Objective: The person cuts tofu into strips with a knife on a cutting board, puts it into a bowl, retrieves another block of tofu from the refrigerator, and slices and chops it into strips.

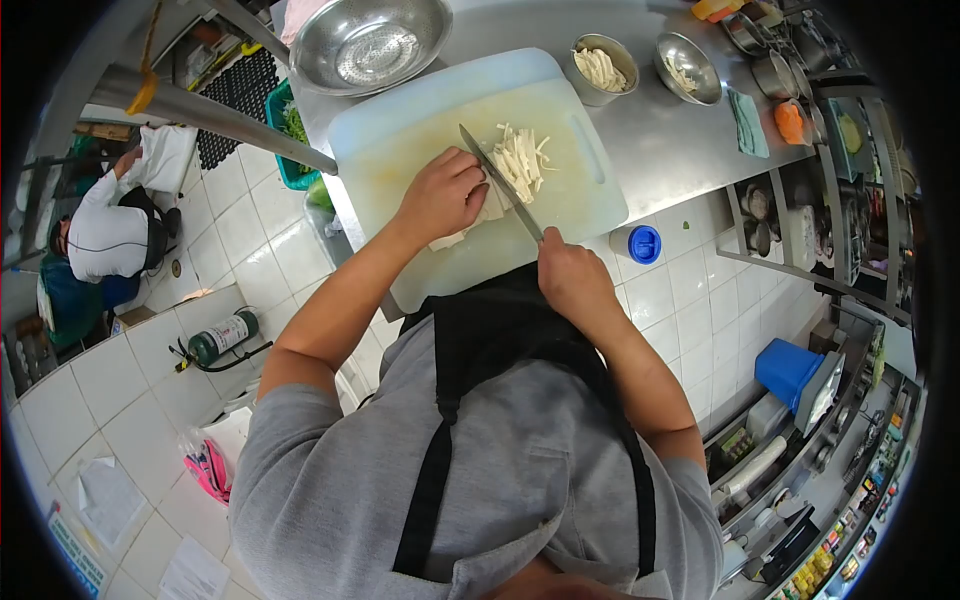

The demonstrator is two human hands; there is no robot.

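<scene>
My right hand [574,272] is wrapped round the handle of a kitchen knife [492,170], its blade slanting away to the upper left across the cutting board [400,120]. My left hand [445,192] has its fingers curled over a flat pale piece of food [490,207], holding it down just left of the blade. Part of that piece is hidden under the fingers, and some shows below the palm. Against the blade's right side lies a pile of cut pale strips [523,160]; whether the food is cheese or something else I cannot tell.
Behind the board stand a large steel colander [372,50], a metal container with pale strips [603,95] and a steel bowl [700,52]. A green cloth [747,123] lies at right. Another person [115,225] is at far left. A blue-lidded container [643,244] is below the table edge.
</scene>
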